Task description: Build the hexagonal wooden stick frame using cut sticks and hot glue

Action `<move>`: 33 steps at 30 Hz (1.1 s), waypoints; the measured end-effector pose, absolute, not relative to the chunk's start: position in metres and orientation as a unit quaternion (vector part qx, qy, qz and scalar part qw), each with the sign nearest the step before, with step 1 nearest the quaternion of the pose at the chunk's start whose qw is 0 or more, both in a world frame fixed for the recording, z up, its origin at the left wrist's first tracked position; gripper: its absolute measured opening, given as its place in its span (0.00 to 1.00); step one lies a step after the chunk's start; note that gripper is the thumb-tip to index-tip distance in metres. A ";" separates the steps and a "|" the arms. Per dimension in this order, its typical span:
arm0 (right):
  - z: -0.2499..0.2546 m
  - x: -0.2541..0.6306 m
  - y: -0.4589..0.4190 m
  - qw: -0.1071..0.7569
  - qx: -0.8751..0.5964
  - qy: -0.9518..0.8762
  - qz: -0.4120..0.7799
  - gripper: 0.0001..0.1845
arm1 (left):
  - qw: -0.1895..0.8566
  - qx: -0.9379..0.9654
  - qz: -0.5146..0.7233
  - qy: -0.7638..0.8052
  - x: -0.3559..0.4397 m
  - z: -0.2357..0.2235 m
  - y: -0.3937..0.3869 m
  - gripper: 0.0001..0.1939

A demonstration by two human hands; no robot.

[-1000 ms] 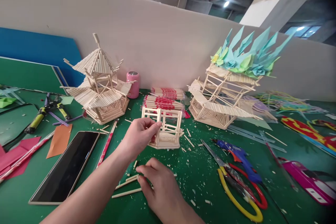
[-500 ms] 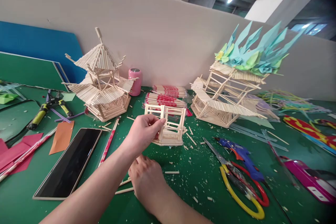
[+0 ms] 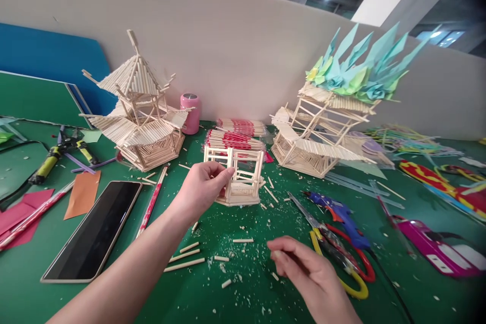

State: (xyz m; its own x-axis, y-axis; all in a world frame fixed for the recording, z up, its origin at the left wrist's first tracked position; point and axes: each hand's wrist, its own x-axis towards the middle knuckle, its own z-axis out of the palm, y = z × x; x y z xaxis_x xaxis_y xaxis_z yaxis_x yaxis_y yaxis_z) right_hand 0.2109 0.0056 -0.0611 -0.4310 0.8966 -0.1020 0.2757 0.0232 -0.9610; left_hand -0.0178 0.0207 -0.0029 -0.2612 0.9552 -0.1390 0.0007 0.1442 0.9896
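Observation:
My left hand (image 3: 201, 190) grips the left side of a small unfinished stick frame (image 3: 240, 176) that stands on the green table (image 3: 266, 283). My right hand (image 3: 304, 271) hovers low over the table to the right, fingers curled in a pinch; whether anything is held in them I cannot make out. Cut wooden sticks (image 3: 186, 257) and small offcuts lie between the two hands.
A finished stick pagoda (image 3: 136, 111) stands at the left, another with paper cranes (image 3: 326, 121) at the right. A phone (image 3: 94, 235), pliers (image 3: 49, 157), scissors (image 3: 337, 258), a blue glue gun (image 3: 341, 217), a pink can (image 3: 191, 113) and packs of sticks (image 3: 235, 136) lie around.
My right hand has left the sticks near my left forearm and moved right, rising off the table with fingers pinched. My left hand stays on the frame.

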 end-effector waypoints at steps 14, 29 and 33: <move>-0.032 0.175 0.026 0.476 -0.373 -0.599 0.525 0.03 | 0.466 0.393 0.515 0.603 -0.012 -0.003 0.019 0.16; -0.041 0.126 0.051 0.541 -0.280 -0.782 0.132 0.09 | 0.484 0.388 0.513 0.594 -0.012 -0.008 0.020 0.24; -0.043 0.124 0.051 0.530 -0.284 -0.786 0.142 0.08 | 0.495 0.380 0.514 0.589 -0.013 -0.010 0.020 0.23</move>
